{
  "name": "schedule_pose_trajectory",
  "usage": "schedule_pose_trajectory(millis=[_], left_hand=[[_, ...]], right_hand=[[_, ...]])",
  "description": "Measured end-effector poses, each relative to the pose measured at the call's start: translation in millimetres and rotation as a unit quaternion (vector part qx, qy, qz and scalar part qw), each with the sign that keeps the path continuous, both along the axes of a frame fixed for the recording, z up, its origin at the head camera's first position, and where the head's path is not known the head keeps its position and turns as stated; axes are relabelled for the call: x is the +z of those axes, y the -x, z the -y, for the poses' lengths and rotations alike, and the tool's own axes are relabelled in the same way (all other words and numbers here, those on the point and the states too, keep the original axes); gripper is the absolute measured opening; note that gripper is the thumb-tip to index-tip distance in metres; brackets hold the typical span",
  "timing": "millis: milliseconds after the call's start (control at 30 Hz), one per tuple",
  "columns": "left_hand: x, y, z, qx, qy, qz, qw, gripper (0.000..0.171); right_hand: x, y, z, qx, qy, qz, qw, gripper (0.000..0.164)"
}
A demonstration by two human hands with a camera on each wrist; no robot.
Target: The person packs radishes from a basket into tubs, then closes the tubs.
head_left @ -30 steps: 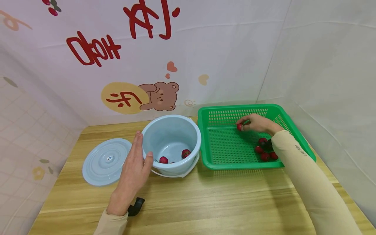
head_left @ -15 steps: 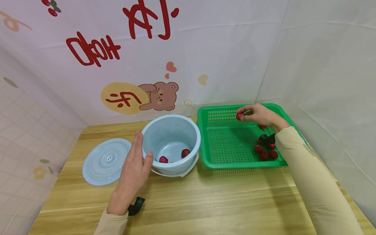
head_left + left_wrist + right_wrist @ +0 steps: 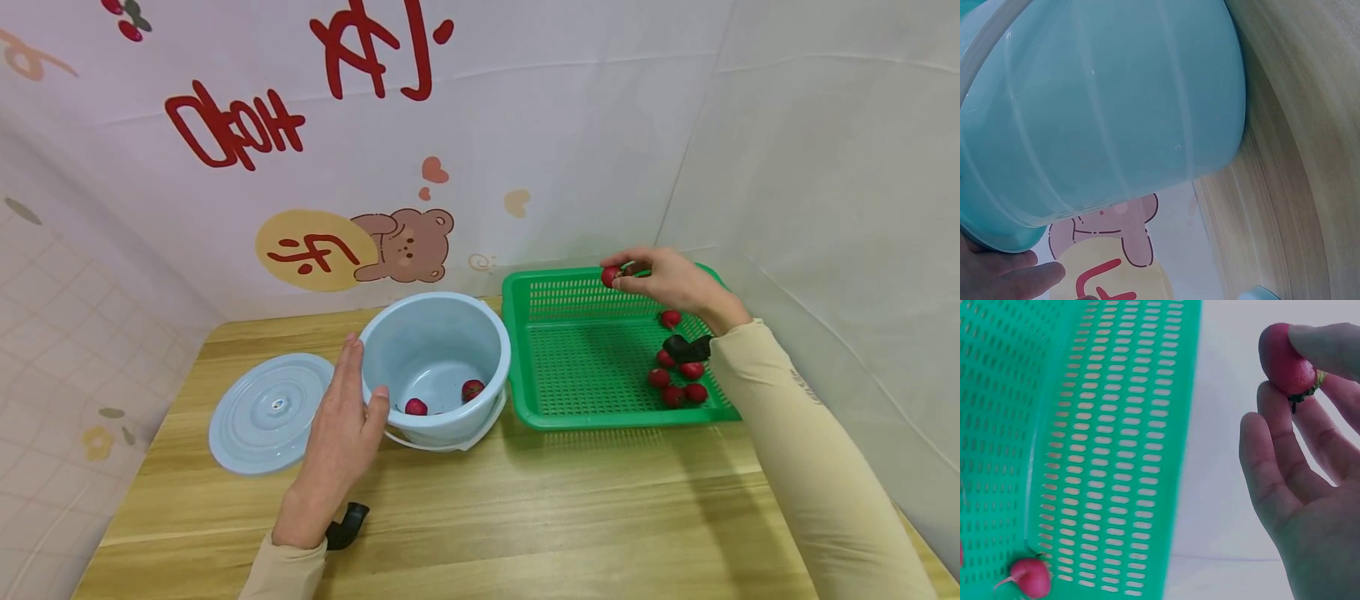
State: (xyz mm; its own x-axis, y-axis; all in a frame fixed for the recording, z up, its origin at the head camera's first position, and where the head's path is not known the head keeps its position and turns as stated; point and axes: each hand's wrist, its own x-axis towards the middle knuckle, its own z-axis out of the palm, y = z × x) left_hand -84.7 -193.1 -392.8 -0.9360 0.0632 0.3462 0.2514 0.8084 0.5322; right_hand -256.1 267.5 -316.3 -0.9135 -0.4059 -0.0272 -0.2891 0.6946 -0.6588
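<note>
Before a white backdrop (image 3: 600,125), the right hand (image 3: 671,281) pinched a radish (image 3: 610,277), probably light, firm and best held mid-body, near the green basket's far rim (image 3: 555,275), while the left hand (image 3: 341,429), fingers straight, touched the bucket (image 3: 431,337).

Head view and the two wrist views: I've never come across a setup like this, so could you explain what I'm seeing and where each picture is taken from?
There is no machine here, just a person's bare hands. The head view looks forward and down from the head; the others are taken from each wrist. On the wooden table are a light blue lid, a matching bucket with radishes inside, and a green basket holding more. The left hand rests at the bucket's rim, fingers straight. The right hand pinches one radish near the basket's far rim.
</note>
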Motion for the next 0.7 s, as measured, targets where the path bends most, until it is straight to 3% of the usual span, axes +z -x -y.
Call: schedule_pose_trajectory(millis=[400, 700], left_hand=[[-1.4, 1.7, 1, -0.004, -0.003, -0.002, 1.0, 0.069], [-2.0, 2.0, 0, -0.003, -0.004, -0.005, 1.0, 0.069]], right_hand=[[19.1, -25.9, 19, -0.008, 0.078, -0.054, 0.995, 0.037], [21.7, -44.2, 39, 0.041, 0.118, -0.13, 0.984, 0.03]])
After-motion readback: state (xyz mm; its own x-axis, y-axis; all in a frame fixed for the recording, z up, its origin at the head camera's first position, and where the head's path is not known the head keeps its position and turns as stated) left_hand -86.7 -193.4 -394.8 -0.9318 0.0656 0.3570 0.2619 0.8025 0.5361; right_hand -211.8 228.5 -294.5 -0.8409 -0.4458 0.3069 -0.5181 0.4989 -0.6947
